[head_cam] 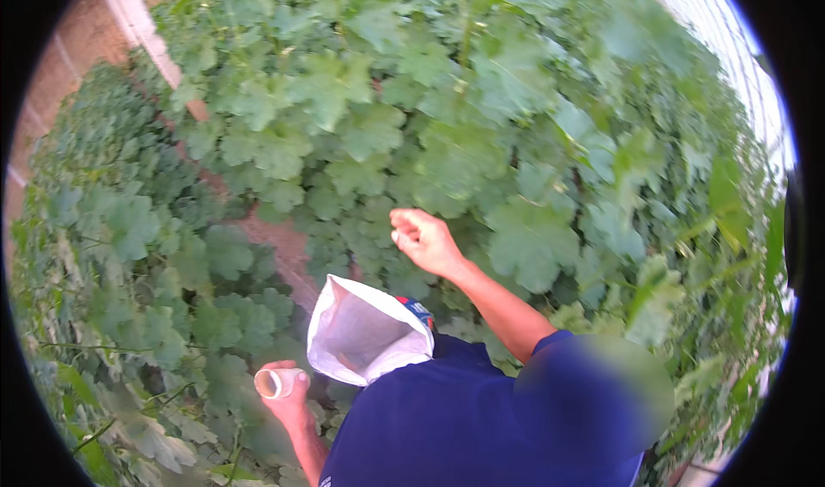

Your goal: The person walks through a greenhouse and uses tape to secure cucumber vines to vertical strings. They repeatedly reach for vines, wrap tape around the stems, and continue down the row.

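My left hand point(291, 400), low and left of my body, is wrapped around a small whitish cup point(277, 383). The cup lies tilted, its round mouth turned to the left. In front of the leaves my right hand point(427, 241) reaches out with its fingers curled and its thumb near them. Whether anything small is between those fingertips cannot be made out. At the front of my dark blue shirt point(445, 416) a white sack point(370, 332) gapes wide, with printing on its outer side. Its lowest part is hidden. Broad lobed green leaves point(535, 242) surround my right hand.
Dense leafy plants point(361, 132) fill the space ahead and on both sides. A narrow strip of reddish-brown ground point(283, 248) runs between the rows. Pale posts or pipes point(138, 23) stand at upper left. Whitish sheeting with lines point(728, 35) rises at upper right.
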Action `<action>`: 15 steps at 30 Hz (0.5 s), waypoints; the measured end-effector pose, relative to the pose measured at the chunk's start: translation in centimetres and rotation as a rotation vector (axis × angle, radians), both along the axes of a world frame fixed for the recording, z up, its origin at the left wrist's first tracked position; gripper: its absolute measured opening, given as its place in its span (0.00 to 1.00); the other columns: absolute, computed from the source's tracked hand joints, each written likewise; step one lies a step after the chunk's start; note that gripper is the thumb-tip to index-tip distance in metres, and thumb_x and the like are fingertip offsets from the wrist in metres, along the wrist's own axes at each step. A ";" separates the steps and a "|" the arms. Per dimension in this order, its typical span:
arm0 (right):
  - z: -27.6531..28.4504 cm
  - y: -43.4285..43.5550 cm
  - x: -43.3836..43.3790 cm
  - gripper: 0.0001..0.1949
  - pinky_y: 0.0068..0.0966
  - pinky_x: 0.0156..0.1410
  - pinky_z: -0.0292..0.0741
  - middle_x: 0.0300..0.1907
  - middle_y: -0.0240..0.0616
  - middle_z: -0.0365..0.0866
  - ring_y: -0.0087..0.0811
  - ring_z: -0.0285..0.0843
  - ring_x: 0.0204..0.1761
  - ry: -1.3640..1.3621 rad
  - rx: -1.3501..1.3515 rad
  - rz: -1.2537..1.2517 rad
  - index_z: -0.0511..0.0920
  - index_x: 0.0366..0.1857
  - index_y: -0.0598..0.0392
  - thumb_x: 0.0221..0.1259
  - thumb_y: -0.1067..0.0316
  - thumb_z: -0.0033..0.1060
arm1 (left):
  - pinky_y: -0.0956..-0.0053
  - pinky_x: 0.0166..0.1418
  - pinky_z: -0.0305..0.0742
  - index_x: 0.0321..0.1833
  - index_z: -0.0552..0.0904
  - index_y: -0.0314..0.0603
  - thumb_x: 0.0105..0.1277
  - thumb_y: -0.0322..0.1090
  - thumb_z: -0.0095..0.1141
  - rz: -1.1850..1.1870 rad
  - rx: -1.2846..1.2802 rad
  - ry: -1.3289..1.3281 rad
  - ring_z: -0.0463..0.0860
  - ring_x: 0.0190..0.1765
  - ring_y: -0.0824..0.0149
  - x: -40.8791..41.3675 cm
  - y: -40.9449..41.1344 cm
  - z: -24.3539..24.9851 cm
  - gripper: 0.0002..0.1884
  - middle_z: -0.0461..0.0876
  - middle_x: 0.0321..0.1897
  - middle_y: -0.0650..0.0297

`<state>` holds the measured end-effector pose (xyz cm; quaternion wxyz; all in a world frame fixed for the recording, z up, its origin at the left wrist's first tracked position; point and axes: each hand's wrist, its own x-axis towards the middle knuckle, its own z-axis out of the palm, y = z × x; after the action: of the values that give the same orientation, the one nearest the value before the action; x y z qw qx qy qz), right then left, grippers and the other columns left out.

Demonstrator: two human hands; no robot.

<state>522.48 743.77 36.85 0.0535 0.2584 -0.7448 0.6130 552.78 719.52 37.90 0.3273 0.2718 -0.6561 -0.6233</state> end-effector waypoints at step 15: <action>-1.4 -22.7 -23.9 0.31 0.30 0.48 0.86 0.65 0.40 0.83 0.33 0.84 0.57 -0.951 -0.483 -0.171 0.75 0.69 0.57 0.67 0.56 0.79 | 0.66 0.56 0.81 0.55 0.79 0.42 0.52 0.25 0.76 0.049 0.049 0.117 0.84 0.48 0.66 -11.5 -12.4 3.9 0.26 0.86 0.46 0.58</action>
<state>498.62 721.09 35.46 -0.1819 -0.1288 -0.5432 0.8095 541.26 707.10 41.79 0.3735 0.2590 -0.6134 -0.6459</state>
